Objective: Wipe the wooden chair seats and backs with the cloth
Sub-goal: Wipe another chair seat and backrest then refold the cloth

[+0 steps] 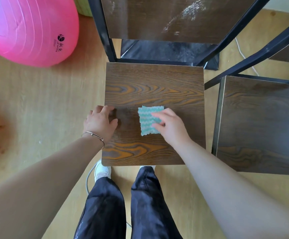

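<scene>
On the pale wooden floor [45, 100], at far left, sits a big pink ball [28, 26] with dark print on its side. In the middle stands a chair with a black metal frame. Its dark wood-grain seat [154, 83] faces the viewer, and its back [157, 18] rises at the far side, with whitish smears on the upper right of the panel. Just to the right, a second chair [261, 126] of the same kind stands close beside it, not touching as far as can be seen.

At the near edge, the person's legs in dark trousers [145, 204] stand right against the seat. A white shoe [101, 170] shows under its near left corner.

The left hand [100, 121] rests on the seat's left edge, with the fingers loosely bent and the thumb on the wood. It grasps nothing.

The right hand [171, 126] lies on the cloth, fingers stretched out and pressing down on it rather than curled round it.

The cloth [146, 121], a small square with teal and white zigzag stripes, lies flat on the seat, near its middle and slightly toward the near side, its right part under the fingers.

A thin bracelet [93, 134] circles the left wrist.
</scene>
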The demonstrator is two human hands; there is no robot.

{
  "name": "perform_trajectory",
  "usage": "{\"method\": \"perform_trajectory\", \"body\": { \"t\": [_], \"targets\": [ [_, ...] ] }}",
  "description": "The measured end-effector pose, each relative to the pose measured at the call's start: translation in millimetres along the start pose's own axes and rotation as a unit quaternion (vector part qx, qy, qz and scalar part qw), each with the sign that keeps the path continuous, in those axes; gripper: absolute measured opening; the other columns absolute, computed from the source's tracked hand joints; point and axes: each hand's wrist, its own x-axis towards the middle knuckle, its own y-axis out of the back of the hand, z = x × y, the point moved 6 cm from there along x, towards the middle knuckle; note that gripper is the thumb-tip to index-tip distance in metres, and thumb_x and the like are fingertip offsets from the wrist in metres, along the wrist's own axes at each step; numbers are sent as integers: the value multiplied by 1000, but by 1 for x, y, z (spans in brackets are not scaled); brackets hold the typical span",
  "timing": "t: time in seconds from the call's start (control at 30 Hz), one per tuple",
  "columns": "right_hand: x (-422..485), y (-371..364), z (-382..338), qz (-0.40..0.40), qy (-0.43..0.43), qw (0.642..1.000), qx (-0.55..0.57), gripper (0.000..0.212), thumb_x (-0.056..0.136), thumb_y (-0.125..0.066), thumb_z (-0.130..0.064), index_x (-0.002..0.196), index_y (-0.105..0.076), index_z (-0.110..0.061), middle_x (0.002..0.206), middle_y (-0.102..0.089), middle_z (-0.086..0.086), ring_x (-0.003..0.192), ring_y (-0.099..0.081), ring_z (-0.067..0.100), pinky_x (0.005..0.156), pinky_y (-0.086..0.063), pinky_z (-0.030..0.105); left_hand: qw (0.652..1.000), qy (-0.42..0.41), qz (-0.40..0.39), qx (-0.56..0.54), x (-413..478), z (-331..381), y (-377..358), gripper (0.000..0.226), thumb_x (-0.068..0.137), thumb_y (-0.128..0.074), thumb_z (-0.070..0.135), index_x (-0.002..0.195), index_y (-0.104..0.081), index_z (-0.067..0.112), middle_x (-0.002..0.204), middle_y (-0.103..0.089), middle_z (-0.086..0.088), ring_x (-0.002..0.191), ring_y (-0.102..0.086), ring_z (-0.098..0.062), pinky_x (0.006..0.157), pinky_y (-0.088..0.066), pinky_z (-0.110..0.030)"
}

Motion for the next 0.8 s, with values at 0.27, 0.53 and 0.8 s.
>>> {"method": "perform_trajectory", "body": {
  "t": [0.27,0.53,0.8],
  "targets": [
    [27,-24,4,9,-63,998,12,23,93,-61,-38,84,-55,-18,80,-54,-15,76,-56,5,57,-42,23,1000,-13,19,15,3,13,-1,46,91,-54,41,136,-46,32,135,-46,-4,119,-39,-31,97,-39,-42],
    [106,107,45,256,-192,942,105,16,98,-56,-26,109,-60,-15,87,-56,-17,82,-60,1,65,-49,8,999,-21,40,12,26,39,10,44,92,-51,42,135,-46,33,135,-44,-2,122,-34,-30,97,-39,-43],
    [108,94,56,134,-138,976,-102,28,99,-51,-43,115,-57,-22,93,-58,-15,87,-61,7,68,-49,18,998,-44,46,8,41,37,21,42,93,-52,41,134,-48,34,136,-43,-1,122,-34,-30,98,-37,-43]
  ]
}}
